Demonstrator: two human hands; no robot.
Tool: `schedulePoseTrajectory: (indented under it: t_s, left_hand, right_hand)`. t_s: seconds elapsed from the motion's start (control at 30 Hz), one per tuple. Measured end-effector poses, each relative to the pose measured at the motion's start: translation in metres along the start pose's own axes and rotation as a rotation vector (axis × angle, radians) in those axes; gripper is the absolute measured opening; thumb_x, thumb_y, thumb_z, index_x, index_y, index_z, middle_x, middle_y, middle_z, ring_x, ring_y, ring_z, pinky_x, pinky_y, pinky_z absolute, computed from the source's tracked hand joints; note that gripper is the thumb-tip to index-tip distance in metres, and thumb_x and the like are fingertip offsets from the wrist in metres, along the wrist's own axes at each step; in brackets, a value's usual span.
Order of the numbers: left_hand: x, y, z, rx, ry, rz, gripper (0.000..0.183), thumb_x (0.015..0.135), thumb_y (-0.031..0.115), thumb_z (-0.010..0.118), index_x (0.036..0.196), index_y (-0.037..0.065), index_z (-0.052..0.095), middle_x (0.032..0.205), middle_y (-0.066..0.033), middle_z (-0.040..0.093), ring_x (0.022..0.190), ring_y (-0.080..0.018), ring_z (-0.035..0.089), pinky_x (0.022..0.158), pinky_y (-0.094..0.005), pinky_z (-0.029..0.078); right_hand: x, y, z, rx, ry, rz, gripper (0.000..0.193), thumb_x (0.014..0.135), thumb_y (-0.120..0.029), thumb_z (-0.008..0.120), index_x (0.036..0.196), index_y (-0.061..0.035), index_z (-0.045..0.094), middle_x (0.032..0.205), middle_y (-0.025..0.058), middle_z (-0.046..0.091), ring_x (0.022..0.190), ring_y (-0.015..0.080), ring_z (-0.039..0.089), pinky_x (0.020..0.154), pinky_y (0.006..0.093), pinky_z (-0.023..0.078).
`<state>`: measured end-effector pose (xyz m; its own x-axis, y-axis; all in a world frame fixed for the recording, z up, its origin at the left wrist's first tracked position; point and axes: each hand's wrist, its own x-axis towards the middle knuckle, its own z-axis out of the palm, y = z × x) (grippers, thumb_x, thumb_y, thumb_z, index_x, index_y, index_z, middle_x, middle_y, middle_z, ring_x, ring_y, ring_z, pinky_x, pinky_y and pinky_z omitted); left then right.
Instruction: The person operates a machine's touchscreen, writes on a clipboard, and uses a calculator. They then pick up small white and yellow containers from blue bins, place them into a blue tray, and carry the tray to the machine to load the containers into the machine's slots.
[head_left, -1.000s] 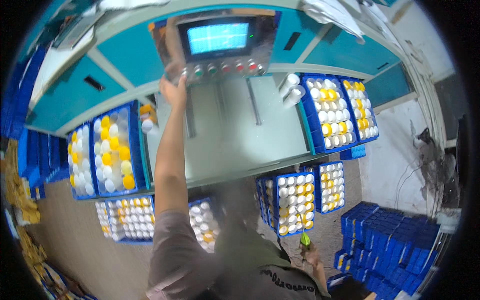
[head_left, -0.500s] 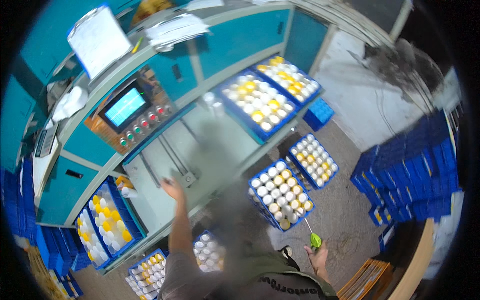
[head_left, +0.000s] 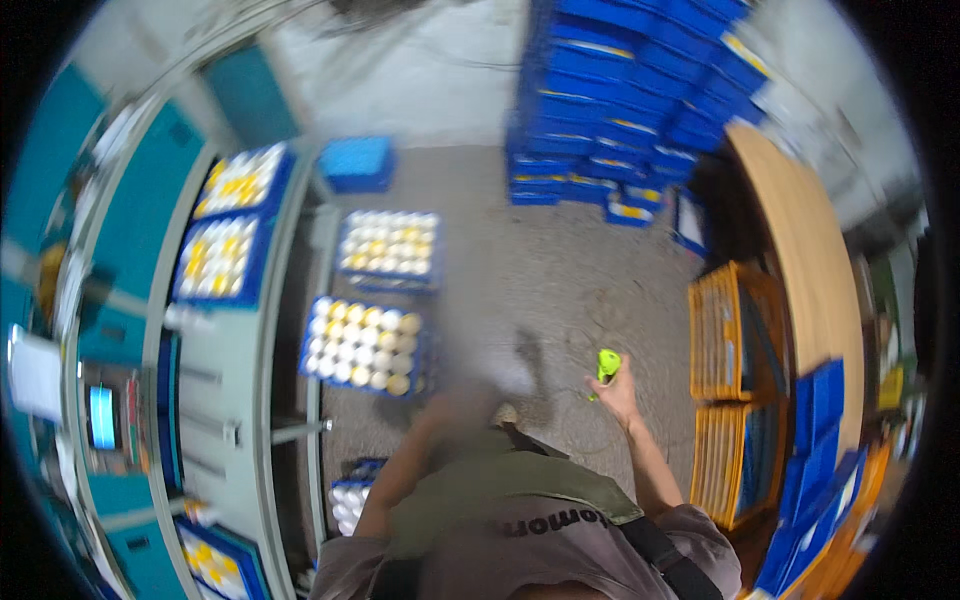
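My right hand (head_left: 618, 388) is closed around a lime-green hand tool (head_left: 608, 364), held out over the floor; its exact kind is unclear. My left forearm (head_left: 400, 480) reaches forward in front of my body. My left hand (head_left: 460, 408) is smeared by a blur, and its fingers cannot be made out. It is nearest a blue crate (head_left: 309, 370) packed with white and yellow round-topped pieces. Behind that crate stands another blue crate (head_left: 436, 268) with similar pieces.
On the left, a teal machine (head_left: 125, 235) has a screen (head_left: 102, 417) and a pale worktop (head_left: 225, 385) bearing filled crates. Blue crates form a tall stack (head_left: 590, 100) at the back. Orange crates (head_left: 715, 335) stand under a wooden board (head_left: 800, 240) on the right.
My view has swung right, away from the machine's worktop. My left hand has left the worktop and come in front of me. The lime-green tool stays in my right hand, now away from the crate.
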<state>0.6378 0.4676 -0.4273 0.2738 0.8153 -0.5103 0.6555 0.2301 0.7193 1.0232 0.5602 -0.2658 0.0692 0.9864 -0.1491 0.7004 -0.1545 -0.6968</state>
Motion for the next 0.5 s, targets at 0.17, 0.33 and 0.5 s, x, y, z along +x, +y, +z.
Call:
schedulePoseTrajectory:
  t_s: [0.17,0.33,0.5]
  left_hand:
    - [0.017,-0.028,0.000,0.160,0.141,-0.304,0.033,0.086,0.032,0.060,0.099,0.004,0.070,0.088,-0.0153,0.070,0.077,-0.0268,0.068,0.066,-0.0435,0.052]
    - [0.063,-0.071,-0.005,0.319,-0.178,-0.317,0.027,0.084,0.029,0.062,0.095,0.005,0.069,0.085,-0.0149,0.069,0.073,-0.0288,0.066,0.064,-0.0438,0.051]
    - [0.184,-0.055,0.003,0.429,-0.314,-0.140,0.020,0.081,0.025,0.065,0.091,0.007,0.068,0.081,-0.0145,0.068,0.070,-0.0309,0.065,0.062,-0.0442,0.051]
  right_hand:
    - [-0.038,0.063,-0.044,0.330,-0.181,0.246,0.038,0.067,-0.007,0.077,0.100,-0.0046,0.057,0.084,0.0015,0.059,0.078,0.0134,0.055,0.071,0.0317,0.049]
    - [-0.071,0.112,-0.057,0.515,-0.217,0.309,0.032,0.067,-0.001,0.073,0.095,-0.0066,0.059,0.081,-0.0031,0.059,0.077,0.0100,0.056,0.070,0.0300,0.049]
    - [-0.056,0.169,-0.084,0.726,-0.111,0.401,0.028,0.068,0.004,0.070,0.086,-0.0087,0.053,0.079,-0.0062,0.049,0.075,0.0076,0.046,0.067,0.0269,0.043]
